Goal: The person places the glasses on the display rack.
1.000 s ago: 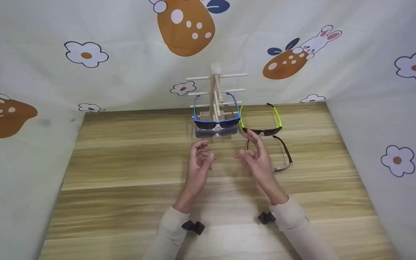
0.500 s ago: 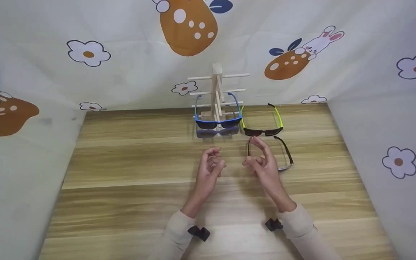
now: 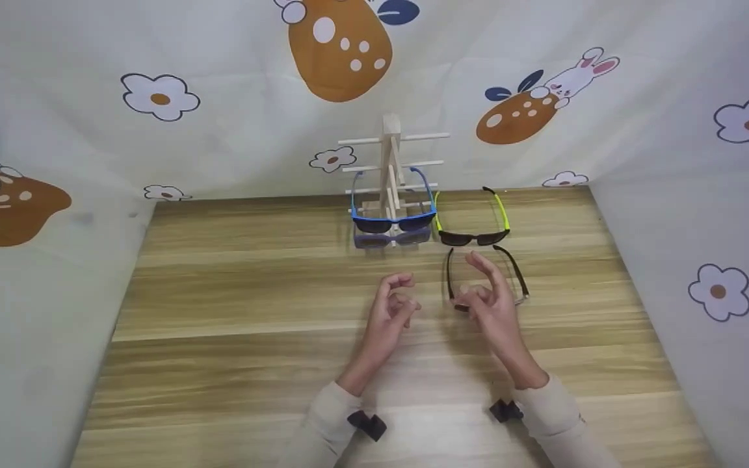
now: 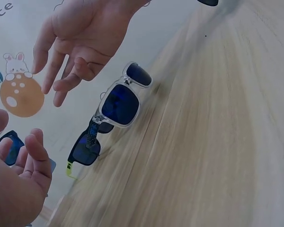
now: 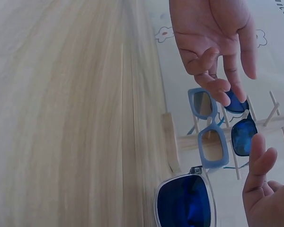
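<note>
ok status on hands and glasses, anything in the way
Left hand, right hand empty. Clear pair, yellow pair on table; blue pairs on rack. Right hand partly covers clear pair in head view; no obstruction seen.

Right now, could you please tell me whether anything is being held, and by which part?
Nothing is held: the left hand and right hand are empty, the right nearest the clear-framed sunglasses.

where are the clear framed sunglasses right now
In the head view, the clear-framed sunglasses are on the table, right of the wooden rack and in front of the green-armed sunglasses, partly hidden by the right hand.
</note>
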Demonstrator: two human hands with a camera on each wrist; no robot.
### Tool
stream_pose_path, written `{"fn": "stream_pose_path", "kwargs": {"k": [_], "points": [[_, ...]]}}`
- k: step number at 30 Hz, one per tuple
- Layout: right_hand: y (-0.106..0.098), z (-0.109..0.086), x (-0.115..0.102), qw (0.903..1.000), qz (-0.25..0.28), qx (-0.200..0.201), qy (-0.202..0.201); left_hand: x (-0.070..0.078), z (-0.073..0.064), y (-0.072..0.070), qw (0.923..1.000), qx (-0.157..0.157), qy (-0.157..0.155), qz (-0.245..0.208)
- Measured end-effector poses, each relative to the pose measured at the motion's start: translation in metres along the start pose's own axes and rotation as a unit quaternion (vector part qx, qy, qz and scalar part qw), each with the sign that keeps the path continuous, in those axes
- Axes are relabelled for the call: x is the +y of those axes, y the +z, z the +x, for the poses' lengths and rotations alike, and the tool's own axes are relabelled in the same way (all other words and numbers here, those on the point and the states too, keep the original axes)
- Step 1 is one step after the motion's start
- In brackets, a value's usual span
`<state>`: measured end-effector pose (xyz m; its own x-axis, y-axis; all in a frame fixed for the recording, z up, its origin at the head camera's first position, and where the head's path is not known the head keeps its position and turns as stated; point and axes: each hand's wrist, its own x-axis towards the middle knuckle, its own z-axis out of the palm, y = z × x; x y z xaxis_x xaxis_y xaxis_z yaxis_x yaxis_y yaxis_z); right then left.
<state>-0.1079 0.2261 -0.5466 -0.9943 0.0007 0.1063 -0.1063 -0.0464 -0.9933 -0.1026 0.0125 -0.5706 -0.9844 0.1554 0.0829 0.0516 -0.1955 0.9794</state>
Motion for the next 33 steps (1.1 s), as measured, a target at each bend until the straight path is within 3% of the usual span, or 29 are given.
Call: {"fn": "stream_pose_path", "kwargs": {"k": [11, 22, 33], "points": [[-0.010, -0.005, 0.001, 0.9995, -0.018, 0.026, 0.006, -0.004, 0.000, 0.005, 0.9995, -0.018, -0.025, 0.005], [-0.020, -0.009, 0.003, 0.9991, -0.018, 0.036, 0.016, -0.010, 0.000, 0.006, 0.9947, -0.075, -0.062, 0.032], [-0.028, -0.009, 0.005, 0.9982, -0.008, 0.053, 0.027, -0.016, 0.001, 0.006, 0.9913, -0.090, -0.084, 0.046]]}}
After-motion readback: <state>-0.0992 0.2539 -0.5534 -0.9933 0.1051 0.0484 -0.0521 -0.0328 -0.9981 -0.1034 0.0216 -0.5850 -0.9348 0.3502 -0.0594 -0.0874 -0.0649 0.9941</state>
